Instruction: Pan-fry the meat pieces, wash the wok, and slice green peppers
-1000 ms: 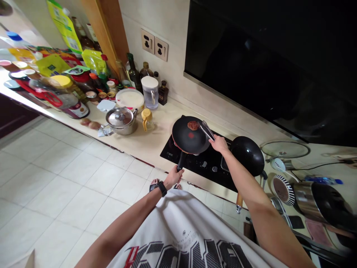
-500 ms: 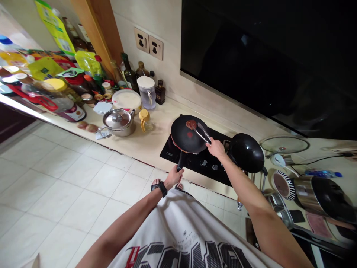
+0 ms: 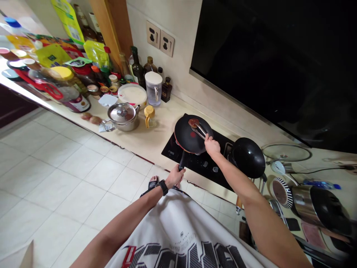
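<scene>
My left hand is wrapped round the handle of a black frying pan on the stove. In my right hand is a pair of metal tongs, reaching over the pan from its right side. At the tongs' tips is a reddish-brown piece of meat, near the pan's far rim. Whether the tongs grip the meat or only touch it, I cannot tell. A red spot shows in the middle of the pan's dark surface.
Right of the pan a black wok stands on the black cooktop. To the left are a lidded steel pot, a yellow-topped dispenser, a water pitcher and several bottles. A glass lid and a large pot lie right.
The view has shifted a little. The tongs and my right hand have moved slightly against the pan, and the meat at their tips is turned differently. My left hand keeps hold of the handle.
</scene>
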Demonstrator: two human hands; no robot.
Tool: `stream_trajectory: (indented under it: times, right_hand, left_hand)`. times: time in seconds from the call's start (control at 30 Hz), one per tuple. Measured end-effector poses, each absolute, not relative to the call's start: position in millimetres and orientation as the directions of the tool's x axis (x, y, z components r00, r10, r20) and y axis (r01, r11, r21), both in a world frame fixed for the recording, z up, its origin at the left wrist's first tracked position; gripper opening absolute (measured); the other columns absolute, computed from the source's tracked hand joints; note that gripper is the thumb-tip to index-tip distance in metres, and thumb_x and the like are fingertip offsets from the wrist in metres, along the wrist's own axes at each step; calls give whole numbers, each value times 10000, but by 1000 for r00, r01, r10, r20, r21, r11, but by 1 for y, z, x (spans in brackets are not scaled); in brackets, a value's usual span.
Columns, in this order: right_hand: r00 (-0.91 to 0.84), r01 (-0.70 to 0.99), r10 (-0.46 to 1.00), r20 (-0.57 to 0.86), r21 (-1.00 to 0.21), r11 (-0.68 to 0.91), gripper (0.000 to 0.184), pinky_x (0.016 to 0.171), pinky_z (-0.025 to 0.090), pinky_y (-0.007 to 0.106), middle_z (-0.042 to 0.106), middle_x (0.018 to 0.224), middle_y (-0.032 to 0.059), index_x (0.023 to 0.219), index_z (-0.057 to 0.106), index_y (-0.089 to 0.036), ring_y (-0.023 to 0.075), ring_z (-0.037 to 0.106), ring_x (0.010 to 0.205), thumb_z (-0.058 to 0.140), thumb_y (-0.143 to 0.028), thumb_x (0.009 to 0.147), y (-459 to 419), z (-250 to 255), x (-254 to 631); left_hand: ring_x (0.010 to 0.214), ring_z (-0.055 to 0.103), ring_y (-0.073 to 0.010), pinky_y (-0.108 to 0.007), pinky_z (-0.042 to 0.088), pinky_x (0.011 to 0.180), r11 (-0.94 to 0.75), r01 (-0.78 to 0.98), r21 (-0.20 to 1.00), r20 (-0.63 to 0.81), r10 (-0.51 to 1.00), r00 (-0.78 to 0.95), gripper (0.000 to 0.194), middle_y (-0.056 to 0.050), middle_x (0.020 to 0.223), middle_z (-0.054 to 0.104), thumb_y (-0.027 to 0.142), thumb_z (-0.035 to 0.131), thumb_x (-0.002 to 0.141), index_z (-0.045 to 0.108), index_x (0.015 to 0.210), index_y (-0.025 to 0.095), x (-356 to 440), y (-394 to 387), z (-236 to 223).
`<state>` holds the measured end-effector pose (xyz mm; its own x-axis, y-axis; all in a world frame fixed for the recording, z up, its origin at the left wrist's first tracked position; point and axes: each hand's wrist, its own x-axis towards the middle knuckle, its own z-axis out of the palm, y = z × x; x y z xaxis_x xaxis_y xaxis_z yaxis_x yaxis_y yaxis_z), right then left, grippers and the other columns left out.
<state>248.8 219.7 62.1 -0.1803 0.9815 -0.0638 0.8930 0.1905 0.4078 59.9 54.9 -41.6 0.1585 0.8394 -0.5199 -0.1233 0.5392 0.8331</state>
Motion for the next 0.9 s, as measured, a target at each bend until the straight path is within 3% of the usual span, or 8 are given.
stream_trajectory:
  times: [0.13, 0.27, 0.37, 0.47, 0.53, 0.63, 0.77, 0.9]
  right_hand:
    - [-122, 949, 987, -106, 280, 148, 508, 856, 535, 355, 669, 1120, 211, 1511, 423, -104, 265, 709, 977, 421, -191, 1011, 222, 68, 259]
    - [4, 956, 986, -169, -290, -53, 364, 689, 544, 256, 711, 930, 71, 1312, 609, -185, 178, 695, 761, 582, -330, 979, 220, 74, 280]
    - [96, 623, 947, -306, -724, -297, 206, 458, 455, 182, 663, 791, 24, 1053, 657, -159, 96, 573, 524, 628, -333, 947, 218, 73, 293]
    - [122, 345, 895, -428, -827, -443, 145, 379, 376, 141, 628, 722, 15, 891, 607, -149, 61, 498, 470, 658, -279, 929, 214, 71, 305]
    - [141, 330, 884, -446, -820, -467, 138, 371, 371, 137, 623, 704, 16, 884, 602, -146, 61, 497, 464, 641, -265, 942, 210, 72, 313]
    - [166, 586, 922, -349, -717, -377, 174, 416, 433, 174, 650, 751, 32, 993, 646, -147, 99, 571, 514, 594, -313, 974, 199, 76, 323]
    - [79, 987, 990, -119, -129, -94, 392, 710, 563, 320, 697, 961, 109, 1329, 584, -159, 235, 711, 829, 578, -344, 983, 185, 82, 326]
    - [-31, 950, 995, -91, 307, 58, 538, 853, 538, 394, 640, 1140, 230, 1535, 377, -85, 300, 711, 973, 449, -218, 1018, 180, 79, 314]
  left_hand:
    - [370, 453, -52, -166, 291, 366, 530, -139, 837, -511, 846, 152, 272, 91, 587, 512, 323, 656, 922, 407, 883, 221, 61, 55, -43]
    - [381, 460, -53, -165, 299, 371, 525, -149, 838, -506, 850, 147, 280, 90, 590, 509, 324, 668, 914, 411, 882, 219, 61, 55, -46]
    - [382, 458, -52, -163, 309, 368, 532, -151, 833, -511, 845, 158, 252, 93, 587, 505, 303, 645, 923, 410, 890, 218, 61, 55, -47]
    - [374, 452, -55, -167, 310, 360, 537, -136, 832, -516, 841, 163, 223, 94, 583, 506, 283, 619, 928, 408, 898, 218, 60, 55, -47]
    - [370, 455, -57, -168, 312, 358, 537, -125, 834, -517, 840, 162, 229, 96, 578, 507, 288, 622, 925, 405, 897, 220, 60, 55, -48]
    - [360, 452, -54, -167, 314, 359, 536, -114, 836, -517, 841, 160, 263, 100, 574, 508, 321, 642, 917, 399, 888, 225, 60, 55, -49]
    - [363, 454, -51, -164, 320, 358, 525, -104, 845, -507, 848, 154, 267, 96, 579, 517, 336, 637, 917, 397, 883, 225, 60, 55, -48]
    - [371, 457, -56, -169, 325, 360, 527, -95, 845, -512, 846, 146, 247, 94, 575, 512, 319, 621, 920, 396, 888, 223, 60, 55, -47]
